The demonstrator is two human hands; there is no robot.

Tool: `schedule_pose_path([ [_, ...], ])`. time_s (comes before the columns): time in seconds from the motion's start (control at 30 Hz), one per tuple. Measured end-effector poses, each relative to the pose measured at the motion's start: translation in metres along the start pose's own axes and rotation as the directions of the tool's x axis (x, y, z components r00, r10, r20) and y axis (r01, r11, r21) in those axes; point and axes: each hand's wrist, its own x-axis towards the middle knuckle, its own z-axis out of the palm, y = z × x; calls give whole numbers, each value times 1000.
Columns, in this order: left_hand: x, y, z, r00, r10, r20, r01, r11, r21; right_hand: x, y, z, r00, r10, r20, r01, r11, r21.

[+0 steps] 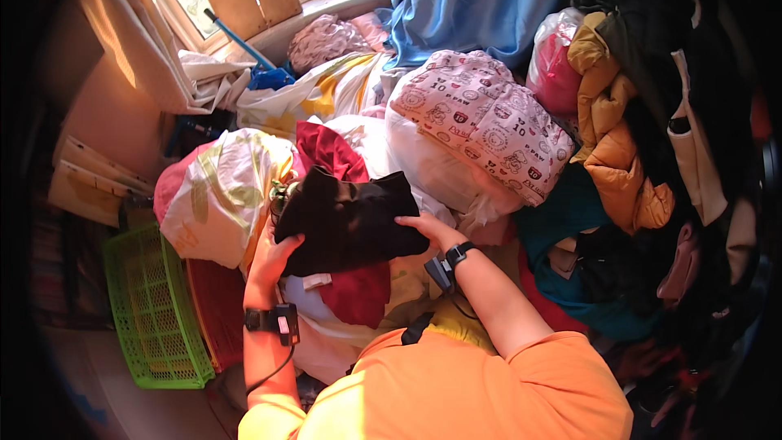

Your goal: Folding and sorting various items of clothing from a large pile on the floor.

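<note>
A folded black cloth garment (351,223) is stretched between both of my hands in the middle of the view. My left hand (275,250) grips its left edge, thumb on top. At the opposite edge my right hand (423,227) holds it, with the fingers partly hidden beneath. Under the garment lies a dark red cloth (360,296), which also shows behind it as a crumpled fold. A tied white bundle with a green leaf print (226,192) sits just left of the garment.
A pink printed bundle (482,122) rises behind my right hand. A green plastic basket (156,311) stands on its side at the left. Yellow puffer clothing (617,159) and a teal cloth (562,208) are heaped at the right. A blue curtain (470,0) hangs behind.
</note>
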Motion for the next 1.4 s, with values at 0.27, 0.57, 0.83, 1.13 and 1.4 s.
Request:
schedule_pose_path([
  [0.27,32,131,48,709,616,344,-668,742,47,-139,-68,-26,444,-846,-294,627,528,-573],
  [0.57,306,91,183,986,-11,169,-134,555,821,-167,-178,-125,498,-621,-605,457,781,-425],
  [0.83,261,24,265,731,522,439,-636,288,716,-150,-160,-207,274,-631,-726,363,767,-529],
  [1.13,138,-88,-15,837,544,-56,-355,618,702,-197,-125,-121,182,-671,-719,533,681,-502],
  [1.4,1,-237,-1,929,-3,-371,213,823,527,-75,12,-10,718,-692,-71,496,582,-644],
])
